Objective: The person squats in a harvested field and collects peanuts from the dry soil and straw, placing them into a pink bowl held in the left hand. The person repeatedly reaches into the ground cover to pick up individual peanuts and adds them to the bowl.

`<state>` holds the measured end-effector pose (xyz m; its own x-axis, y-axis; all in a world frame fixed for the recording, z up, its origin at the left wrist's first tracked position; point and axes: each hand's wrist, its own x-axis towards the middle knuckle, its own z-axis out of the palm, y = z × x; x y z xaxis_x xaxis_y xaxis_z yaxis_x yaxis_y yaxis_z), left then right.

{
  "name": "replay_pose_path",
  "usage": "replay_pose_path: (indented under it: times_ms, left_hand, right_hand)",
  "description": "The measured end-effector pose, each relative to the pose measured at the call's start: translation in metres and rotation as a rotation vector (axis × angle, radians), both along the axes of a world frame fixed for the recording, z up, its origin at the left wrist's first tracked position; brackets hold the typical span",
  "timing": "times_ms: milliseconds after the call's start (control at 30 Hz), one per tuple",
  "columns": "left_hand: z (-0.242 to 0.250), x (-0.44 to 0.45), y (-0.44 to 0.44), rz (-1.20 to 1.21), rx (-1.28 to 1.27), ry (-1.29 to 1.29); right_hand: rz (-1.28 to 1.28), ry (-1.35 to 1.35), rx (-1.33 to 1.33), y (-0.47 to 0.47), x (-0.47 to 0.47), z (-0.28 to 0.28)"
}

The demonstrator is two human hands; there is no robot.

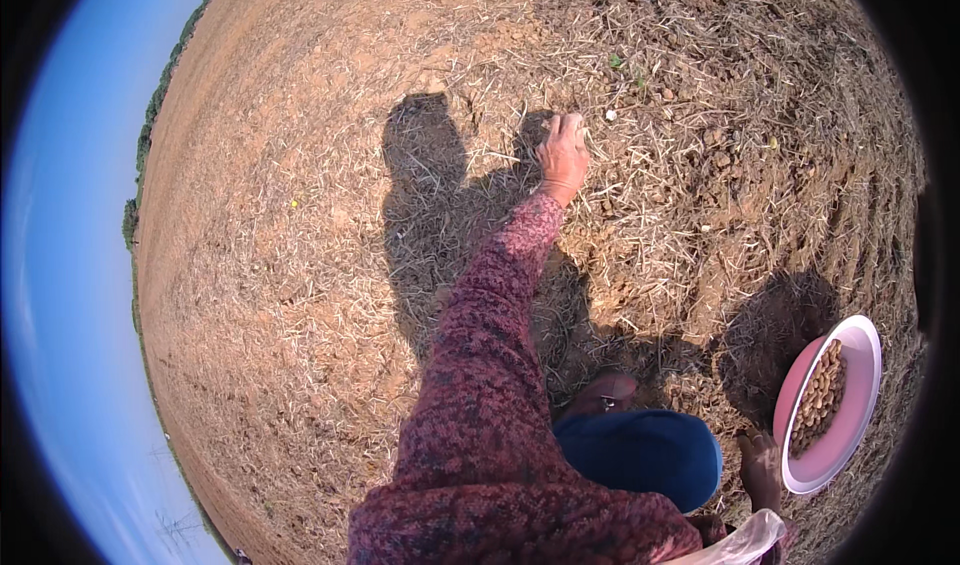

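My left hand (564, 154) reaches down to the straw-littered soil (480, 145), its back towards me and its fingers curled at the ground. The fingertips are partly hidden, so whether they hold anything cannot be told. Just right of them lies a small whitish lump (611, 115). At the lower right, my right hand (759, 464) is in shade close beside a pink basin with a white rim (868, 385). Whether it grips the basin is unclear. Tilted in view, the basin holds a pile of unshelled peanuts (821, 400).
My bent knee in blue trousers (641, 452) and a brown shoe (607, 392) are between my arms. A translucent plastic bag (739, 541) hangs near my right sleeve. Dry stalks and clods (720, 145) cover the ground at upper right. Distant trees (154, 107) line the field's edge.
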<state>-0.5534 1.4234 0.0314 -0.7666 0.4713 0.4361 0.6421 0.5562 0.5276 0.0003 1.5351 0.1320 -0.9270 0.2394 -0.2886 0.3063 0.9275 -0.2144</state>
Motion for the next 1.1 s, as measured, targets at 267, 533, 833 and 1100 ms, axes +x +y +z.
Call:
replay_pose_path:
  times_ms: [267, 533, 833, 1100]
  left_hand:
    - [-0.028, 0.222, -0.033, -0.176, 0.596, -0.836]
    - [-0.020, 0.271, -0.098, -0.008, 0.346, -0.929]
    - [0.018, 0.200, -0.151, -0.114, 0.298, -0.784]
    - [-0.040, 0.070, -0.215, 0.017, -0.071, -0.252]
  right_hand:
    - [-0.812, 0.316, -1.090, -0.041, -0.198, -0.048]
    - [-0.965, 0.207, -1.448, -0.102, -0.223, -0.102]
    - [-1.035, 0.179, -2.096, -0.133, -0.274, -0.057]
    - [-0.748, 0.015, -1.826, -0.154, -0.284, -0.077]
